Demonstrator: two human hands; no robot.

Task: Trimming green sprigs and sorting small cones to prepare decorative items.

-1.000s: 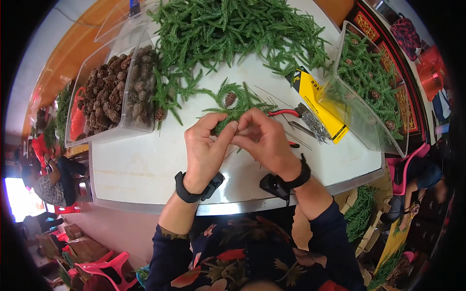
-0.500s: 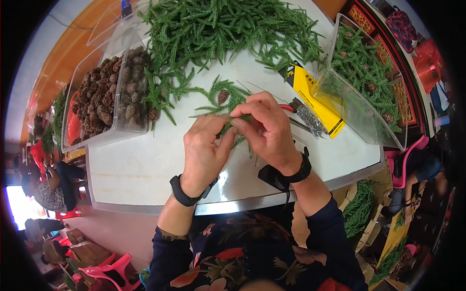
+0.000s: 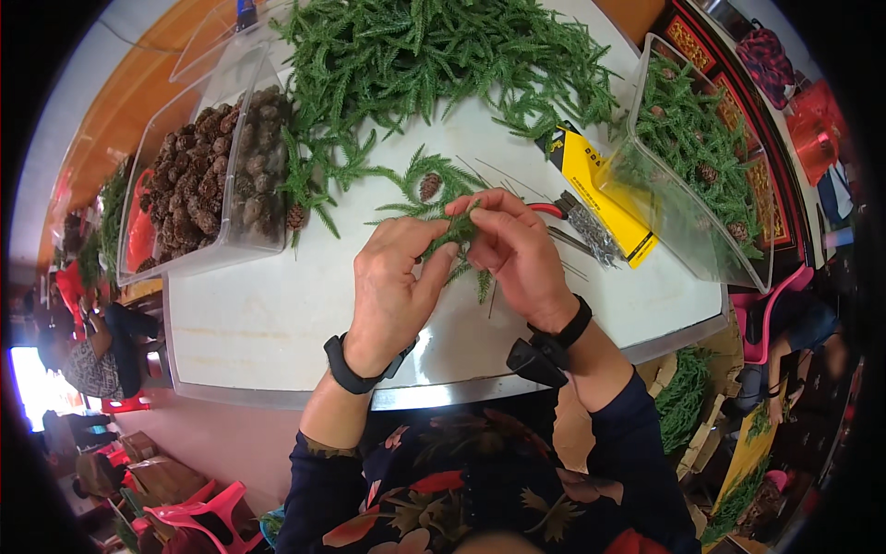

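Note:
Both my hands meet over the middle of the table, gripping one green artificial pine sprig (image 3: 459,226). My left hand (image 3: 395,268) pinches it from the left with thumb and forefinger. From the right, my right hand (image 3: 521,254) closes on its upper part; some of those fingers are hidden. Just beyond the hands lies a small brown pine cone (image 3: 430,186) among curved pine sprigs (image 3: 399,191). Thin wires (image 3: 498,171) rest beside my right hand, near pliers with a red handle (image 3: 546,210).
A clear bin of pine cones (image 3: 192,180) stands left; another clear bin (image 3: 683,217) with sprigs and cones stands right. A green heap of sprigs (image 3: 434,65) covers the far side. Bundled short wires (image 3: 593,231) lie on a yellow package (image 3: 604,180). Other people (image 3: 101,355) sit beyond the table.
My right hand has turned and shifted slightly right, its fingers now higher on the sprig, so more green shows between the hands. My left hand stays nearly in place.

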